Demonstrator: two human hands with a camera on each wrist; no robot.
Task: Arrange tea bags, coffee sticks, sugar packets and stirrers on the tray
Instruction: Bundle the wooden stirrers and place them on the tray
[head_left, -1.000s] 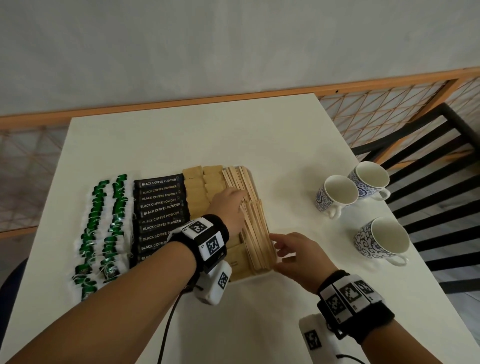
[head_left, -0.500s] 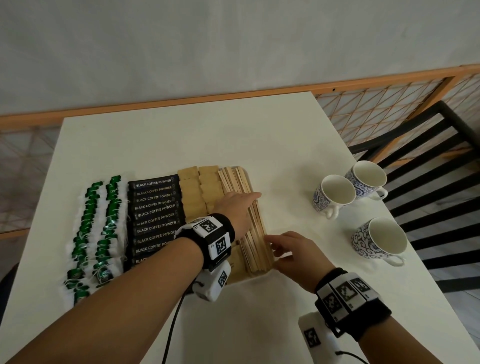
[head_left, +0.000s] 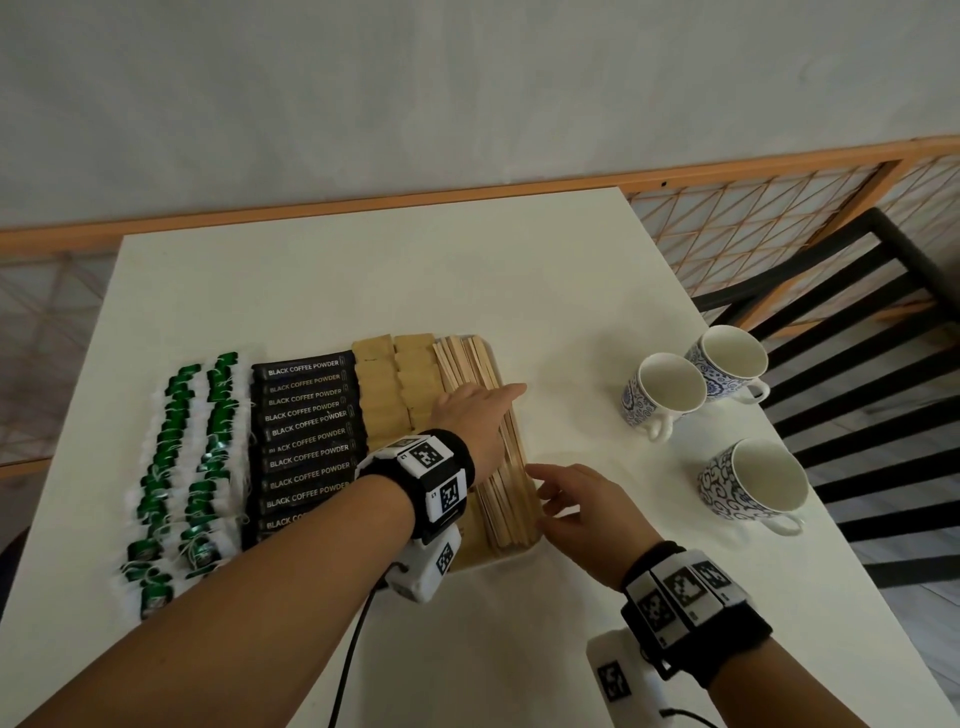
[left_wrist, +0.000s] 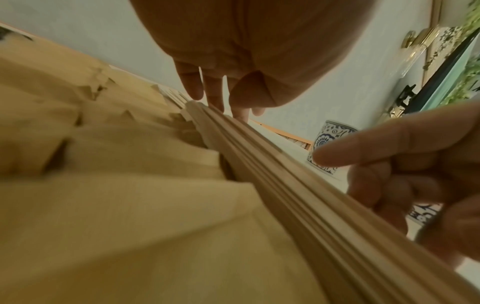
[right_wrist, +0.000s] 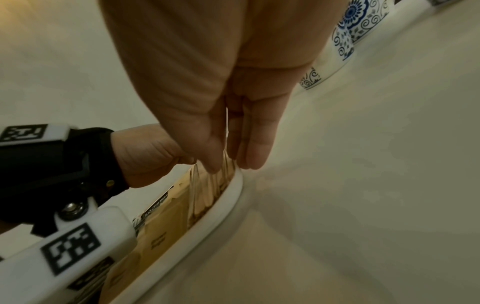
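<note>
On a white tray (head_left: 511, 555) lie rows of green-tagged tea bags (head_left: 176, 467), black coffee sticks (head_left: 306, 441), brown sugar packets (head_left: 395, 384) and a stack of wooden stirrers (head_left: 511, 483) along the tray's right side. My left hand (head_left: 480, 415) lies flat on the stirrers, fingers straight and pointing right. My right hand (head_left: 563, 499) touches the right edge of the stirrer stack with its fingertips (right_wrist: 233, 158), just above the tray rim (right_wrist: 202, 228). Neither hand holds anything. My left wrist hides the near ends of the sugar packets.
Three blue-patterned white cups (head_left: 662, 395) (head_left: 727, 364) (head_left: 753, 483) stand to the right of the tray on the white table (head_left: 363, 286). A black chair (head_left: 857, 312) stands past the table's right edge. A wooden rail runs along the wall behind.
My left hand has slid right across the stirrers and its fingers have straightened out. My right hand has stayed at the stack's right edge.
</note>
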